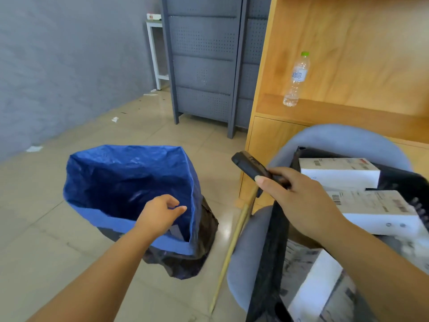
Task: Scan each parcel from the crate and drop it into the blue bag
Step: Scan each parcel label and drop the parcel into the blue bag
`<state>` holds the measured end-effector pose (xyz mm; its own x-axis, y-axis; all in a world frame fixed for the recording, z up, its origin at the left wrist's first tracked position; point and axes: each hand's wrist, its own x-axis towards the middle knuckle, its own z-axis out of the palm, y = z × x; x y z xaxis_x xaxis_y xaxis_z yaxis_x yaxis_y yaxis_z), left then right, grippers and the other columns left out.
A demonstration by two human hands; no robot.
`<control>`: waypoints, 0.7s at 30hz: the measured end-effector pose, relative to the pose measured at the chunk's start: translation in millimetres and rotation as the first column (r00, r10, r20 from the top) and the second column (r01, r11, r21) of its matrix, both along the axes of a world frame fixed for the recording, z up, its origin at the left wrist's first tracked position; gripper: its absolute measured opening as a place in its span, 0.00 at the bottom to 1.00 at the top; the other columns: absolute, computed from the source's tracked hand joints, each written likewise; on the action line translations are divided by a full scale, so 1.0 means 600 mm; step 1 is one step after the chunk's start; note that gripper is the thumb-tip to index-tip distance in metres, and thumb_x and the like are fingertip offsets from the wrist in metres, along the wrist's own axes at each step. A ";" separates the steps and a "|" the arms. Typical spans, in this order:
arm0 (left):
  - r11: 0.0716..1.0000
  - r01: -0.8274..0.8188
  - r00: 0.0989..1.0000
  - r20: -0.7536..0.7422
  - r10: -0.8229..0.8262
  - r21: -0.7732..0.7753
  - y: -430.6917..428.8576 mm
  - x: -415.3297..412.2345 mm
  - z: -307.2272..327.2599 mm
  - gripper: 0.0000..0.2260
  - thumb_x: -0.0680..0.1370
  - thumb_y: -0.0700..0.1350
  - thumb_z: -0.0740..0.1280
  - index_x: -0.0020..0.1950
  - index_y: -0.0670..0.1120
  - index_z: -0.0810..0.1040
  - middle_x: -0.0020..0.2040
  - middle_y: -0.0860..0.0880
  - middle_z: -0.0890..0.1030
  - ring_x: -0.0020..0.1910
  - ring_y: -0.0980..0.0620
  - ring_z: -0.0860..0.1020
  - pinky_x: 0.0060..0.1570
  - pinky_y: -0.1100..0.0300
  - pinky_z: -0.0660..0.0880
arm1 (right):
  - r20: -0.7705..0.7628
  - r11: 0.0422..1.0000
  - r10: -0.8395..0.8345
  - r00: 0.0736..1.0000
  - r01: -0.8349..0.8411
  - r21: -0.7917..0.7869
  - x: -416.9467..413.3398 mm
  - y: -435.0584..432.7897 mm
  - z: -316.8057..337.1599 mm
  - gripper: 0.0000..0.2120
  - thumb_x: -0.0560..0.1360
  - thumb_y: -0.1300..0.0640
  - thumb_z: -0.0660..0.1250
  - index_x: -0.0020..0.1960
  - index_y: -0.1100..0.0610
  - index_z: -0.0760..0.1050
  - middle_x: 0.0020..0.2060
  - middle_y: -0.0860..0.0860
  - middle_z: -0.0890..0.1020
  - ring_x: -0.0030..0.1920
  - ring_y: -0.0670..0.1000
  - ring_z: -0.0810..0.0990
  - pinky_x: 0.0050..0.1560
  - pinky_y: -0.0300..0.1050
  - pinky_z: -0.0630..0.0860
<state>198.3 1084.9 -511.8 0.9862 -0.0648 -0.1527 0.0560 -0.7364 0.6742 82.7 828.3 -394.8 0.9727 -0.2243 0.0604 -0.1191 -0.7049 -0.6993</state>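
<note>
The blue bag (120,173) stands open on the floor at the left, with a black bag around its base. My left hand (160,214) hovers over the bag's near right rim, fingers loosely apart and holding nothing. My right hand (299,201) grips a black handheld scanner (248,167), which points up and left between the bag and the crate. The black crate (271,263) rests on a grey chair at the right. It holds several white parcels with barcode labels, among them one at the back (339,171) and one beside my right wrist (380,212).
The grey chair (336,138) carries the crate. A wooden stick (232,247) leans between bag and chair. A wooden shelf unit (348,112) with a water bottle (297,80) stands behind. A grey metal cabinet (204,66) is at the back. Paper scraps lie on the tiled floor.
</note>
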 end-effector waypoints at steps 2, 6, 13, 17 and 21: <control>0.999 0.039 0.999 0.034 -0.038 -0.025 -0.016 -0.026 0.026 0.11 0.76 0.52 0.69 0.53 0.48 0.79 0.50 0.53 0.80 0.53 0.53 0.78 0.48 0.61 0.71 | 0.011 1.000 -0.002 1.000 0.002 0.008 -0.023 -0.012 0.009 0.16 0.75 0.36 0.59 0.57 0.43 0.73 0.45 0.44 0.79 0.45 0.43 0.76 0.44 0.35 0.69; 0.984 0.118 0.984 0.148 -0.098 -0.130 -0.059 -0.097 0.092 0.07 0.75 0.53 0.70 0.48 0.50 0.81 0.46 0.56 0.82 0.49 0.57 0.79 0.45 0.62 0.74 | 0.031 0.997 -0.051 0.998 0.050 0.051 -0.090 -0.050 0.031 0.13 0.75 0.37 0.61 0.55 0.42 0.71 0.43 0.40 0.78 0.45 0.41 0.76 0.42 0.33 0.68; 0.923 0.314 0.933 0.250 -0.257 -0.223 -0.166 -0.253 0.178 0.04 0.74 0.52 0.71 0.44 0.54 0.82 0.40 0.54 0.83 0.41 0.60 0.80 0.41 0.66 0.73 | 0.095 0.975 -0.206 0.974 0.196 0.105 -0.241 -0.143 0.052 0.15 0.75 0.38 0.61 0.57 0.44 0.74 0.47 0.45 0.80 0.47 0.45 0.78 0.43 0.37 0.72; 0.889 0.401 0.909 0.220 -0.355 -0.222 -0.249 -0.319 0.173 0.05 0.74 0.53 0.70 0.45 0.54 0.81 0.41 0.54 0.83 0.41 0.60 0.80 0.40 0.69 0.73 | 0.073 0.960 -0.267 0.961 0.258 0.107 -0.323 -0.196 0.054 0.20 0.75 0.37 0.60 0.63 0.45 0.73 0.44 0.46 0.80 0.38 0.49 0.79 0.34 0.41 0.72; 0.844 0.500 0.865 0.156 -0.476 -0.196 -0.346 -0.340 0.138 0.09 0.74 0.52 0.71 0.51 0.51 0.80 0.45 0.55 0.81 0.47 0.58 0.78 0.46 0.65 0.73 | 0.064 0.945 -0.323 0.944 0.319 0.071 -0.373 -0.244 0.051 0.14 0.74 0.35 0.60 0.55 0.41 0.72 0.47 0.54 0.83 0.46 0.53 0.81 0.47 0.52 0.78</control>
